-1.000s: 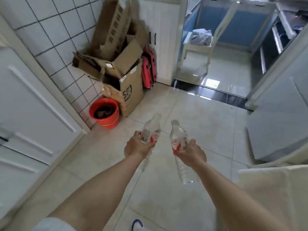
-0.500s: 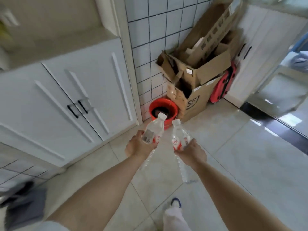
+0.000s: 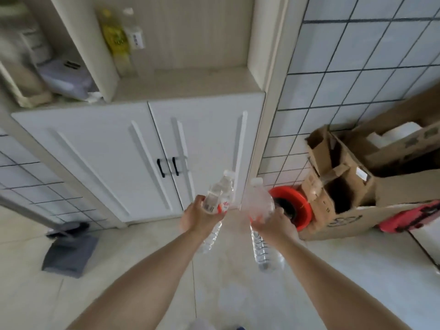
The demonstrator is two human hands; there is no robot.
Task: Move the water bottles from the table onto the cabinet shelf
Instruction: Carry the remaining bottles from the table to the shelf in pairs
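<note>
My left hand grips a clear water bottle with a red label, cap pointing up and away. My right hand holds a second clear water bottle, its base hanging below my wrist. Both bottles are held side by side in front of the white cabinet's double doors. Above the doors is the open cabinet shelf, where a yellow-labelled bottle and a clear bottle stand at the left end. The table is out of view.
A red bucket and open cardboard boxes sit on the floor right of the cabinet, by a red case. A grey cloth lies on the tiles at left. The left shelf compartment holds blurred items.
My view has swung left and up, from the doorway and boxes to the cabinet front and its open shelf. Both hands keep their bottles, held in front of me.
</note>
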